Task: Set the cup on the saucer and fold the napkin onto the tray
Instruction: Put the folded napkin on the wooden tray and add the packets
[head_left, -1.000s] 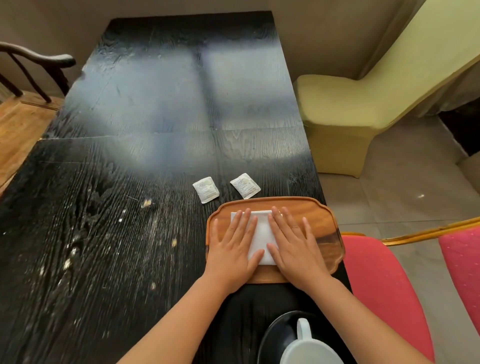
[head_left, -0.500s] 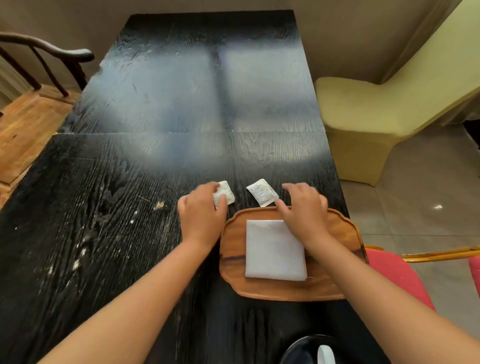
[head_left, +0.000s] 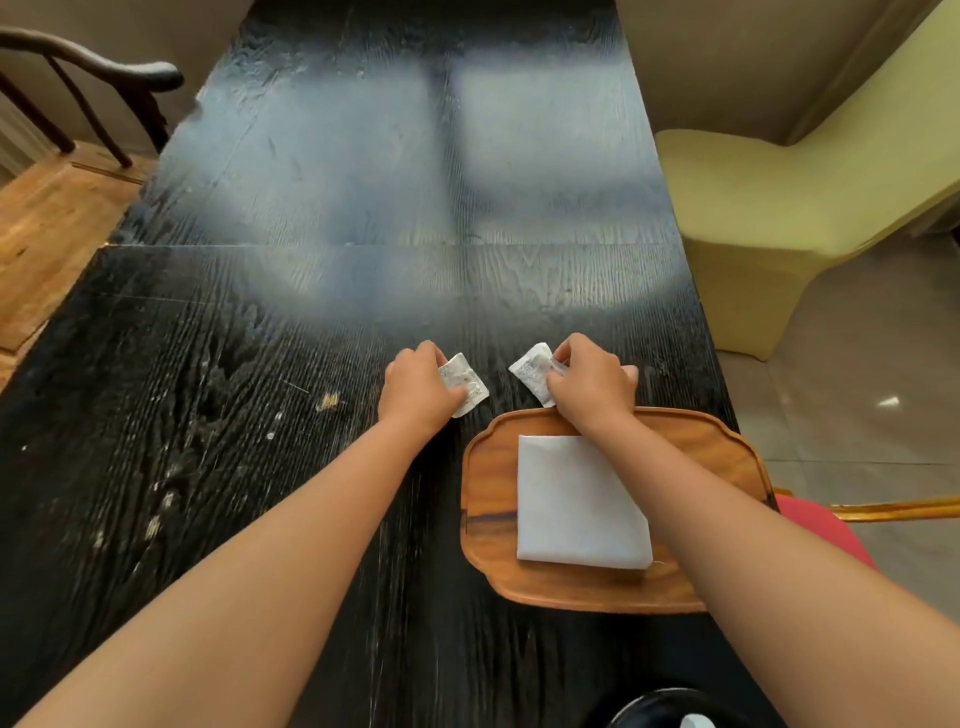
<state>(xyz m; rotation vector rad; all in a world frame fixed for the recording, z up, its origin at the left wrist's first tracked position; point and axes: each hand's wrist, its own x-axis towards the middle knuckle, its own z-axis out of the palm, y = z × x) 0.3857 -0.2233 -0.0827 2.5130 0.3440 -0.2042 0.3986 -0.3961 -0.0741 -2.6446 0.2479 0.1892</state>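
Observation:
A folded white napkin (head_left: 582, 504) lies flat on the wooden tray (head_left: 488, 499) at the table's near right. Just beyond the tray, my left hand (head_left: 418, 387) pinches a small white packet (head_left: 465, 389) and my right hand (head_left: 592, 387) pinches a second white packet (head_left: 532, 371). My right forearm crosses over the tray's far right part. At the bottom edge, a sliver of the black saucer (head_left: 644, 706) shows with a bit of the white cup (head_left: 693, 721) on it; the rest is cut off.
The long black wooden table (head_left: 311, 260) stretches away, with pale crumbs (head_left: 328, 401) left of my hands. A yellow-green chair (head_left: 753, 208) stands at the right, a red chair (head_left: 826, 530) near right, and a dark wooden chair (head_left: 88, 78) at the far left.
My hands left the napkin, reached past the tray and took hold of the two packets. The view shifted forward, so the cup and saucer slid nearly out at the bottom.

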